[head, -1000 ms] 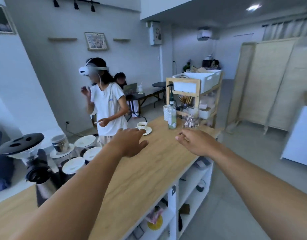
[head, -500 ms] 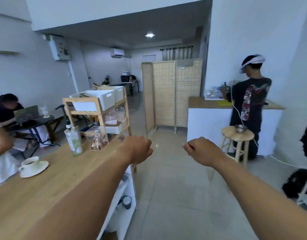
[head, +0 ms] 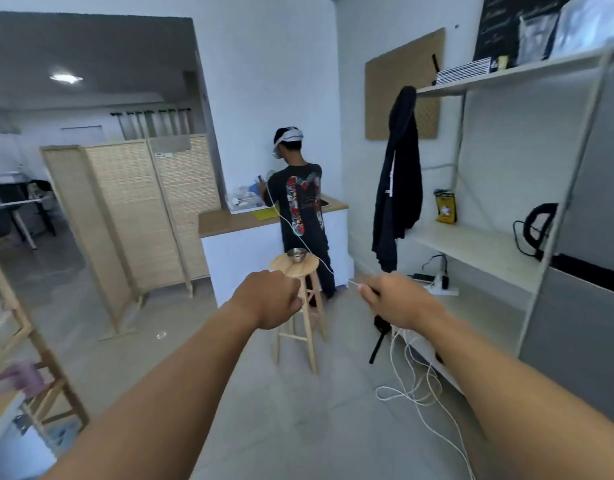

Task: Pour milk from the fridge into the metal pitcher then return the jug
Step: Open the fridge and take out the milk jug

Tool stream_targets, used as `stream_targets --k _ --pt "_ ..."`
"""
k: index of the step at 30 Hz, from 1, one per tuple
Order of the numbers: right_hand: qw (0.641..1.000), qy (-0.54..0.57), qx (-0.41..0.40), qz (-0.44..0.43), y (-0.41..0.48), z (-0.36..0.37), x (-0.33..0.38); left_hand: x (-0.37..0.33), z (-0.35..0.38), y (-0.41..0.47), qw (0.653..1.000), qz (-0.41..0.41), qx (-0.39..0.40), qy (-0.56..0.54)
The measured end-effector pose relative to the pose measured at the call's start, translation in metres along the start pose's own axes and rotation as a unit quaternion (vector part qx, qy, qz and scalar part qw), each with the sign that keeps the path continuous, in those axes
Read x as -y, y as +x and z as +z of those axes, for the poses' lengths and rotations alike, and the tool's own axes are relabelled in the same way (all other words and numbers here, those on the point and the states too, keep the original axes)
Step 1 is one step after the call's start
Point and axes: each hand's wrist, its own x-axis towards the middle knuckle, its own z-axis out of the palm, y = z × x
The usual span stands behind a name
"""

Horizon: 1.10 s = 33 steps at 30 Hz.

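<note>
No milk jug or metal pitcher shows in the head view. A tall grey fridge (head: 585,323) fills the right edge, its doors closed, with a dark gap between upper and lower door. My left hand (head: 269,299) is stretched forward at centre, fingers curled into a loose fist, holding nothing. My right hand (head: 399,299) is stretched forward beside it, also curled, left of the fridge and well short of it. A white cable (head: 407,386) runs past behind the right hand; no grip on it is visible.
A wooden stool (head: 300,306) with a small metal bowl (head: 296,255) stands just ahead. A person (head: 303,209) works at a white counter (head: 243,251) beyond. White shelves (head: 478,247), a hanging black jacket (head: 399,188) and cable coils on the floor lie to the right. A folding screen (head: 132,209) stands left.
The view has swung right, away from the wooden counter, toward the stool, the shelves and the fridge. Both hands stay stretched forward and curled.
</note>
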Motion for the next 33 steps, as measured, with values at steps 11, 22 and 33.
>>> stream_targets --k 11,22,33 --pt "0.976 -0.061 -0.017 0.206 -0.040 -0.043 -0.113 -0.103 -0.005 0.135 0.974 0.203 -0.060 -0.079" --pt "0.925 -0.109 -0.025 0.363 -0.049 -0.047 -0.168 -0.161 0.005 0.248 0.916 0.361 -0.080 -0.157" --pt "0.870 -0.123 -0.144 0.456 -0.083 -0.061 -0.211 -0.253 -0.017 0.302 0.842 0.490 -0.151 -0.166"
